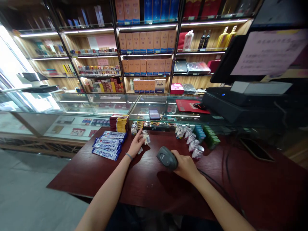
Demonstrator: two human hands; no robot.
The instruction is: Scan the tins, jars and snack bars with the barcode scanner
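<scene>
Fingers [176, 154] of the right hand [186, 165] wrap a dark scanner [166, 158], its handle hidden behind its head and the hand, while those of the left hand [136, 145] sit against a small silver-lidded jar [146, 138]; whether they grasp it or merely touch it cannot be told. Lettering on the jar is too small to make out, writing on a pink sheet [264, 53] at upper right is blurred, and the far right sinks into darkness. Both forearms enter from the lower edge and slant inward, the left stretched farther forward with a band [129, 156] at the wrist. On the dark red tabletop [144, 184], the jar is between blue-and-white packets [108, 144] at left and a group of similar jars [191, 139] at right. Beyond are a glass counter [113, 106] and lit shelves [147, 27] filled with orange boxes [146, 41] and bottles [222, 38].
</scene>
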